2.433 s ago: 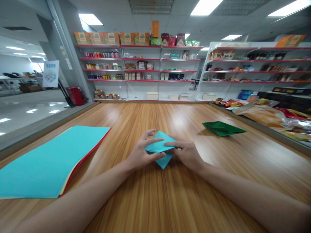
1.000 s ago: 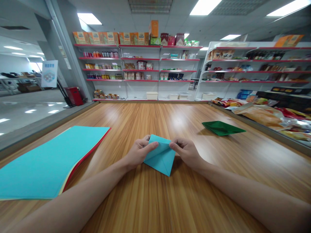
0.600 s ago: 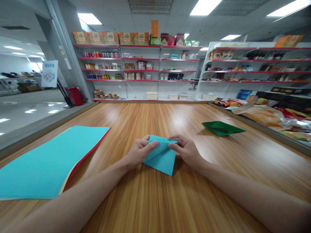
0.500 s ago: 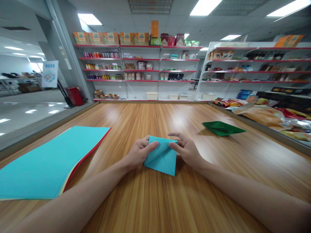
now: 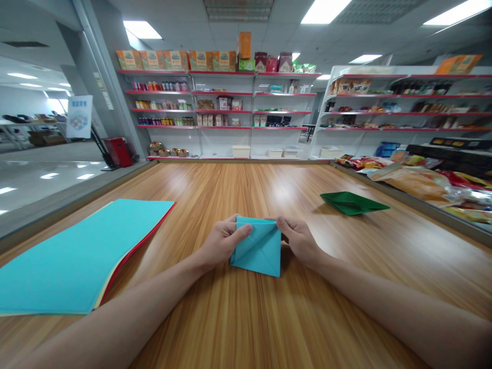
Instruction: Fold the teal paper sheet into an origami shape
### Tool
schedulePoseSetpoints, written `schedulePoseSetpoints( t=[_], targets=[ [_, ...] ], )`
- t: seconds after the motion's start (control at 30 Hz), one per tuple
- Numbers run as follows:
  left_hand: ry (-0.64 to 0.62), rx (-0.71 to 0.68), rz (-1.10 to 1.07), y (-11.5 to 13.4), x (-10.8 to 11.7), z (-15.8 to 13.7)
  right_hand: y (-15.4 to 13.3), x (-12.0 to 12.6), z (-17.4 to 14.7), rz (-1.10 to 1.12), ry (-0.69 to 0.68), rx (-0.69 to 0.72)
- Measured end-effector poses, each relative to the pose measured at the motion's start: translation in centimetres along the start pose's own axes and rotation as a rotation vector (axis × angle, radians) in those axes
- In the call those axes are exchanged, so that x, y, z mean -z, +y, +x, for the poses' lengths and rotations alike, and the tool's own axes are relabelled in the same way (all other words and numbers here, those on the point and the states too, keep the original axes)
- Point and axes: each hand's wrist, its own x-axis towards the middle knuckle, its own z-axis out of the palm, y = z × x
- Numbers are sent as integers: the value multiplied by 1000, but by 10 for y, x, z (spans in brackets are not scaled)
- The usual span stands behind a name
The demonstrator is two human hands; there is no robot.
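The folded blue paper (image 5: 259,251) is in both hands over the middle of the table (image 5: 215,328), well short of the far edge and about midway between the left and right edges. The left hand (image 5: 220,242) grips its left side, thumb pressed on the front face near the upper corner and fingers tucked behind. The right hand (image 5: 302,240) pinches the upper right corner between thumb and fingers. Whether the bottom edge of the paper touches the table, I cannot tell.

A diagonal crease crosses the front, and the layers seem to part slightly along the top. Good handling here means matching the layers at the pinched corner before pressing, with the left thumb as the anchor so the square does not skew. Light pressure suits the right hand until the edges line up; a crease run from the corner outward, with the paper flat on the table, should come out sharper than one pinched in the air.

Toward the left edge lies a stack of sheets (image 5: 88,251), blue on top with yellowish and red below. Nearer the right edge sits a green folded piece (image 5: 353,203), apart from both hands
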Motion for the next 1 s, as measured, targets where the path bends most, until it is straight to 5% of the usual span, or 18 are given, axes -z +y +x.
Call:
schedulePoseSetpoints(
  t=[0.63,1.0],
  targets=[
    [-33,44,-182,2,2,0,-10,0,-7,-261,-63,109],
    [-22,24,-141,1,4,0,-8,-2,-6,-13,-51,34]
  ],
)
